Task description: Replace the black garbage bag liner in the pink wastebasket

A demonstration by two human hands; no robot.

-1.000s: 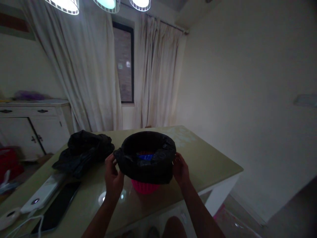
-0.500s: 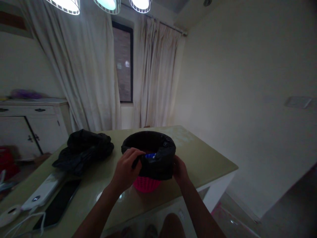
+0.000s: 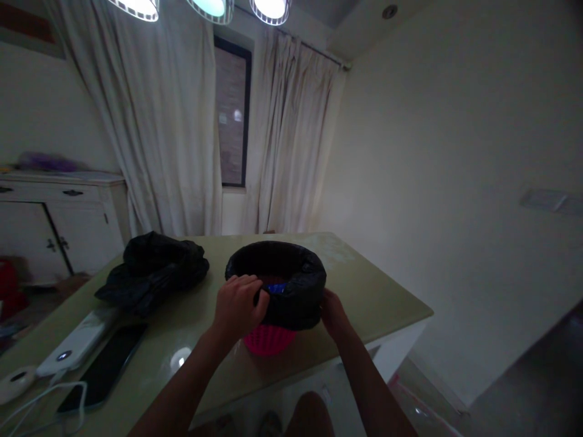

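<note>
Table (image 3: 373,297), pale green glossy top. Black bag (image 3: 298,309) lines a pink basket (image 3: 269,341) standing near the front edge; bag is dark, slightly shiny, wrinkled, mouth open and round, folded down outside so only the slatted pink lower part shows. Second black bag (image 3: 155,273) lies crumpled to the left. Left hand (image 3: 239,306): fingers curled over the near-left rim, gripping bag edge with the thumb. Right hand (image 3: 333,311) at the bag's right side; fingertips mostly hidden, can't tell if pinching or just touching. Phone (image 3: 107,367) flat at left, dark. Blue patch (image 3: 276,287) inside the bag, probably printing, too dim to be sure.
</note>
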